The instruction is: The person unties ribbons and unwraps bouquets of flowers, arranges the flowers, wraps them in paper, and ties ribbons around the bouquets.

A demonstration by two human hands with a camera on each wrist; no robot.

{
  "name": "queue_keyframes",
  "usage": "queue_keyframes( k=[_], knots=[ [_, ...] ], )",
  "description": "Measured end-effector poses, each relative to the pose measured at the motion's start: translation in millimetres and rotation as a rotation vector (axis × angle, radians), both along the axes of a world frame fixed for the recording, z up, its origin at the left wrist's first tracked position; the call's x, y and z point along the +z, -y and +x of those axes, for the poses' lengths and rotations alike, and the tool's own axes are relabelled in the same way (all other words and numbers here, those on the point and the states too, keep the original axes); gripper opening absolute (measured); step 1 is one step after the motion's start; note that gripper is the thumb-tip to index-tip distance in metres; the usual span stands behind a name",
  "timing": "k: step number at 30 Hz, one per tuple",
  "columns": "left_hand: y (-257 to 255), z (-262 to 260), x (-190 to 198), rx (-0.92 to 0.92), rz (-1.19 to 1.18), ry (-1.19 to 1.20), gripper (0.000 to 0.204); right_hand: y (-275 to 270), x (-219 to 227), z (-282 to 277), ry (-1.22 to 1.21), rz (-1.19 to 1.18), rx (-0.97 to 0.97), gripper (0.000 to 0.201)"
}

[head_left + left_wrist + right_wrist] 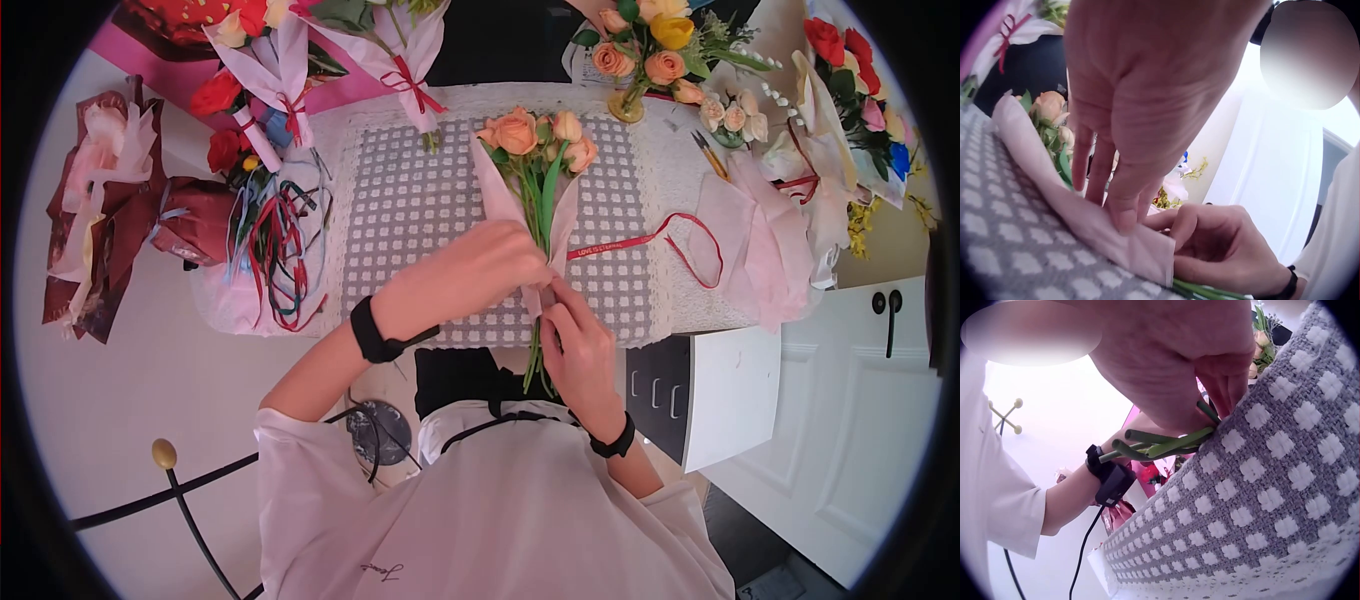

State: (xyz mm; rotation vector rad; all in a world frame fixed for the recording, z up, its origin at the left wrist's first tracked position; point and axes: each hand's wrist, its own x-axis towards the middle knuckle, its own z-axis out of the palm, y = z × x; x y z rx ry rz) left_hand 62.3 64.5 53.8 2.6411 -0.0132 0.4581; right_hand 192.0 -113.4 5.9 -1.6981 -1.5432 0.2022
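A bouquet of peach roses (pixel 515 131) lies on the checked cloth, its green stems (pixel 535 365) pointing toward the person. Pink wrapping paper (pixel 1094 228) surrounds it. My left hand (pixel 470 265) reaches over the bouquet from the left; its thumb lies on the paper and its fingers go down on the far side, pinching the wrap. Below it, my right hand (pixel 582 350) holds the bouquet at the paper's lower edge, thumb and fingers curled near the stems (pixel 1175 444). A red printed ribbon (pixel 625 243) extends rightward from beside the paper.
The checked cloth (pixel 400 200) covers the table's middle. Loose ribbons (pixel 285 245) and wrapped flowers (pixel 280 70) lie at left. To the right are pink paper (pixel 760 230), a pen (pixel 709 153) and more flowers (pixel 850 70). A vase of roses (pixel 627 104) stands behind.
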Motion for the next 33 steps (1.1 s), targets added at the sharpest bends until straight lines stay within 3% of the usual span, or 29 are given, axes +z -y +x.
queue_keyframes(
  k=[8, 19, 28, 33],
  knots=[
    [-10, 19, -10, -0.07, -0.09, -0.034, 0.011, 0, -2, 4, -0.066, 0.012, 0.002, 0.014],
    [-13, 24, -2, 0.018, -0.362, -0.211, 0.007, -1, -3, 10, -0.092, 0.074, 0.054, 0.012],
    [-5, 19, -11, 0.049, -0.22, -0.077, 0.003, -12, -2, 10, -0.295, 0.118, 0.015, 0.017],
    [3, 22, -14, 0.113, -0.175, -0.068, 0.01, -20, 9, 5, -0.361, -0.06, -0.101, 0.018]
  ],
)
